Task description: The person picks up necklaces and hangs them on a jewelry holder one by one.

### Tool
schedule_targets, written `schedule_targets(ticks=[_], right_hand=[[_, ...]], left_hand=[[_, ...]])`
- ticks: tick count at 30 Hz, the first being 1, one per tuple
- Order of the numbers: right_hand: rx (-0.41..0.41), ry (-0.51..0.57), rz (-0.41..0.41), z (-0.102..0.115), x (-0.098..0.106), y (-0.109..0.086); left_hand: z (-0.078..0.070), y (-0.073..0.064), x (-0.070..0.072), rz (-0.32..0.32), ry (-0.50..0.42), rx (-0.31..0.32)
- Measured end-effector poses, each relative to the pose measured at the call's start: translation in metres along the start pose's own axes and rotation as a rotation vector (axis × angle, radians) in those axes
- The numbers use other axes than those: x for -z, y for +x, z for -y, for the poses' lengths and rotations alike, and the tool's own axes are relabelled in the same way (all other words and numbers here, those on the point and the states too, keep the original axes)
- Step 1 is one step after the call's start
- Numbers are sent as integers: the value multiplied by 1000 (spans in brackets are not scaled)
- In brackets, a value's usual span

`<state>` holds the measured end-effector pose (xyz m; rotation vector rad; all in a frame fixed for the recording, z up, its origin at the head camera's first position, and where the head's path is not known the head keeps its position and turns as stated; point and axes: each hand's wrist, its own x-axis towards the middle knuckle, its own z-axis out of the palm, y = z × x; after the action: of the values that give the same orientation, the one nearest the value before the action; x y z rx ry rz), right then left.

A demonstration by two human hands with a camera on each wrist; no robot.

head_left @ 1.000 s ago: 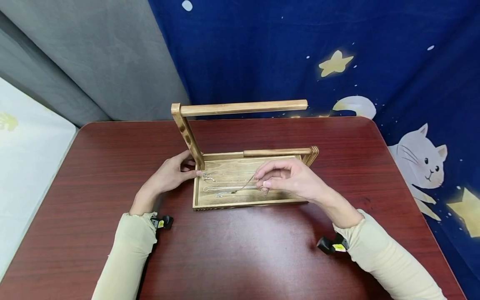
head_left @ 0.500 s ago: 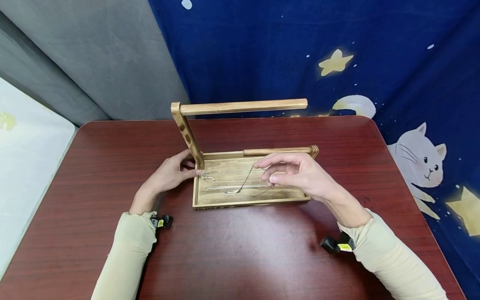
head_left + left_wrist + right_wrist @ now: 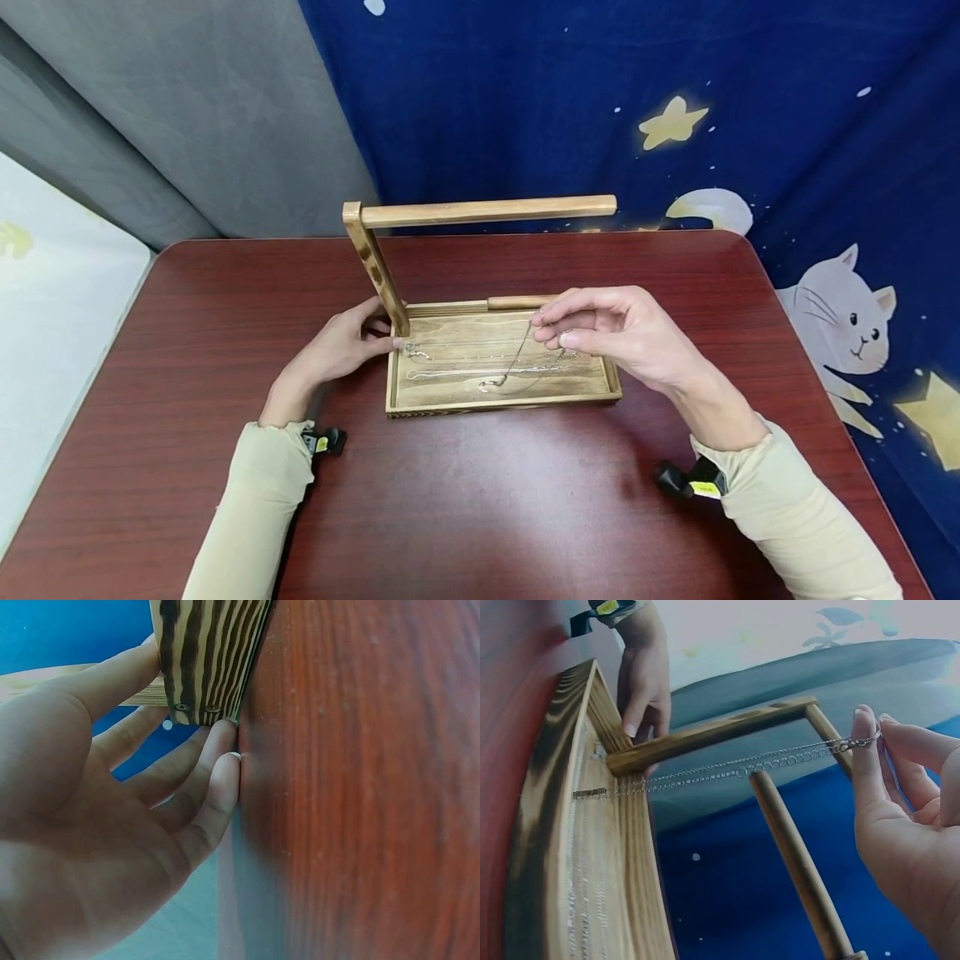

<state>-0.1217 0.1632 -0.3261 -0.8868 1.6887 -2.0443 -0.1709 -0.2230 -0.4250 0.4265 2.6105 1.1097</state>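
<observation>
A striped wooden jewelry stand (image 3: 502, 406) with a shallow tray base stands on the table. My left hand (image 3: 341, 343) holds its left end, thumb on the end wall and fingers around the back corner by the post, as the left wrist view (image 3: 199, 664) shows of the end wall's side. Thumb and fingers of my right hand (image 3: 626, 333) pinch a thin silver chain necklace (image 3: 516, 358) above the tray's right half. In the right wrist view this necklace (image 3: 787, 760) runs taut-looking down to the tray, its lower end at the tray floor. Several other chains (image 3: 465, 373) lie lengthwise in the tray.
A tall post (image 3: 381, 279) at the stand's back left carries a long upper bar (image 3: 487, 212) reaching right. A shorter, lower bar (image 3: 521, 302) runs behind the tray, partly behind my right hand. Curtains hang beyond the dark red table (image 3: 480, 492).
My right hand has moved right and slightly up and back, drawing the pinched necklace rightward with its lower end trailing over the tray. The left hand stays at the stand's left end.
</observation>
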Motion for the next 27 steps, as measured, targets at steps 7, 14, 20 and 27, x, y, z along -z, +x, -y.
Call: schedule_targets(ticks=[7,14,20,27], right_hand=[[79,-13,5,8,7,-4],[141,-1,14,15,13,-7],[134,-16,-10,24,14,-9],[132,22,-34,35,18,-14]], left_hand=[[1,1,0,-1,19,-4],[2,-1,0,-2,61,-1],[1,-1,0,-3,57,-3],[2,-1,1,5,54,-7]])
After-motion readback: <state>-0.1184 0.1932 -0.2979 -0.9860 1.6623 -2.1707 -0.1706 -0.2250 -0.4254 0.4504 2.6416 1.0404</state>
